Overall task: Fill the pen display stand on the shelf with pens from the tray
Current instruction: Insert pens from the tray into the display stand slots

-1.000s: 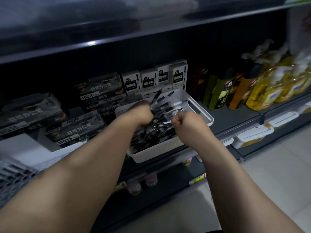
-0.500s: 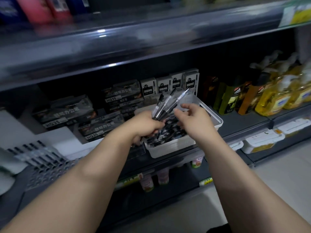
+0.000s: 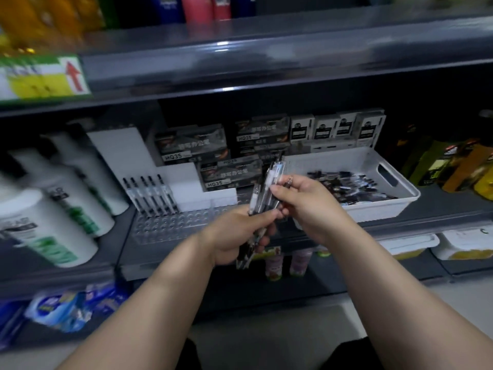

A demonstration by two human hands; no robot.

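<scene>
Shelf (image 3: 450,201) edge: pens (image 3: 262,192) now off tray (image 3: 394,209).

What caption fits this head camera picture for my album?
Left hand grips a bunch of pens; right hand pinches one pen near the tray.

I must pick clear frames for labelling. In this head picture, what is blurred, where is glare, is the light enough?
Head view: dim light, with glare streaks on the upper shelf edge; at the left, the white bottles and yellow label are smeared by motion; at its centre, the left hand, right hand and bundle of pens are fairly sharp; loose pens in the tray merge darkly.
</scene>
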